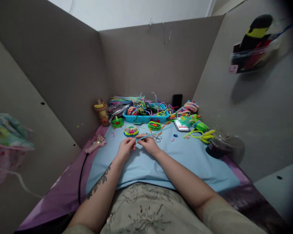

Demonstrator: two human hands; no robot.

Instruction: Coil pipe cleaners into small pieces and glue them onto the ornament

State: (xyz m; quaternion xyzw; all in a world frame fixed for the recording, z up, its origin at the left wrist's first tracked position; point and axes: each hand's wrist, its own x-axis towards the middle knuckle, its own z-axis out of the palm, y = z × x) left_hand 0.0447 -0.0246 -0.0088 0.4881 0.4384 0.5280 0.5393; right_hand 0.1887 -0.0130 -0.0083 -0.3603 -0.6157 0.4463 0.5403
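Observation:
Both hands meet over the light blue cloth, near its middle. My left hand (pixel 127 147) is closed in a pinch on one end of a light blue pipe cleaner (pixel 158 131). With fingers closed too, my right hand (pixel 148 144) grips the same pipe cleaner close by, and its free length runs up to the right. Just beyond my right hand lies a pair of scissors (pixel 157 137), partly covered by it. A round multicoloured pipe-cleaner piece (pixel 131 131) sits beyond my left hand. Farther back is a green pipe-cleaner figure (pixel 154 125) with an orange middle.
A blue tray (pixel 146 119) heaped with pipe cleaners stands at the back. Left are a yellow-lidded cup (pixel 102 112) and a pink glue gun (pixel 96 144) with a black cord. Several fuzzy pieces and a dark round tub (pixel 217 148) line the right. Grey panels enclose the table.

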